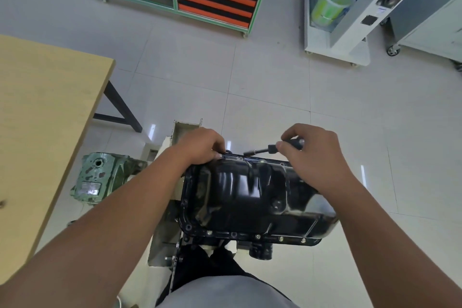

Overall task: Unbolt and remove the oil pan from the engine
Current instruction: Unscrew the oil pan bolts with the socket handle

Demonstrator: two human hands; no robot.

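At the far flange of the black oil pan [250, 197], both hands work. Left hand [202, 144]: fingers curled down onto the flange's far-left corner, fingertips pinching something small at the rim; what it is cannot be told. Right hand [315, 150]: clasped round the handle of a socket driver [268, 149], whose shaft runs roughly level, tip pointing left just above the flange. The pan sits sump-up on the engine, mounted on a cream stand [165, 237]; its long axis runs left to right across the view. Bolt heads [257, 236] line the near flange. Wooden table [45, 117] at left.
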